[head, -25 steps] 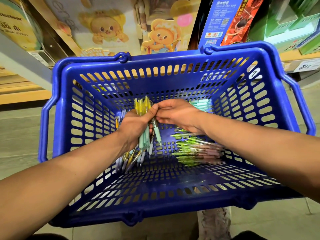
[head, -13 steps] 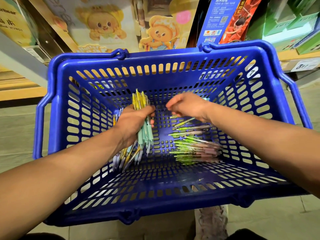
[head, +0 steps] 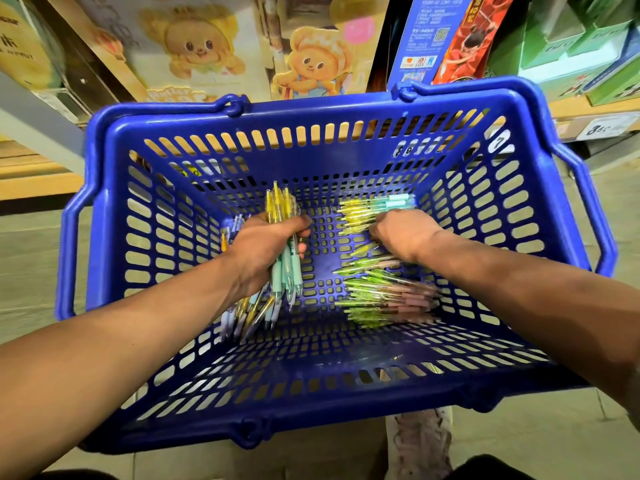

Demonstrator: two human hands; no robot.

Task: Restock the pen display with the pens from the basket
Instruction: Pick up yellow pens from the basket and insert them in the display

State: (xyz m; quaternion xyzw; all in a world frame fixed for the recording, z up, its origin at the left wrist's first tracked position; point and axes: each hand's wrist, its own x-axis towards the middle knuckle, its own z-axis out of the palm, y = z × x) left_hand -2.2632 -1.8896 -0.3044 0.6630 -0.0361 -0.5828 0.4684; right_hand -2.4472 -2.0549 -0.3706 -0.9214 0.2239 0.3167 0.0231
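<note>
blue basket (head: 311, 114) fills the view, seen from above, both bare forearms reaching into it. left hand (head: 263, 249) is at left-centre of the basket floor, fingers and thumb wrapped round a bundle of pens (head: 289, 268). the bundle is held roughly upright, yellow ends sticking out above the fist toward the far wall and mint grips pointing down toward the near side. under and just behind that hand, a loose pile of purple and yellow pens (head: 242, 317) lies on the floor against the left wall. right hand (head: 403, 230) is at right-centre, back of the hand facing the camera and fingers bent down into a group of yellow-mint pens (head: 375, 206) lying flat by the far wall. fingertips are hidden, so cannot tell if it grips a pen or only touches them. nearer than that hand, a bigger heap of green-pink pens (head: 388, 299) lies flat on the right half of the floor, mostly side by side, somewhat blurred. the two hands are apart, with bare basket floor between them. behind the basket is shelving with cartoon bear boxes (head: 194, 46), a blue box (head: 426, 32) and a price tag (head: 609, 128) at far right. a shoe (head: 419, 441) shows below the near rim.
</note>
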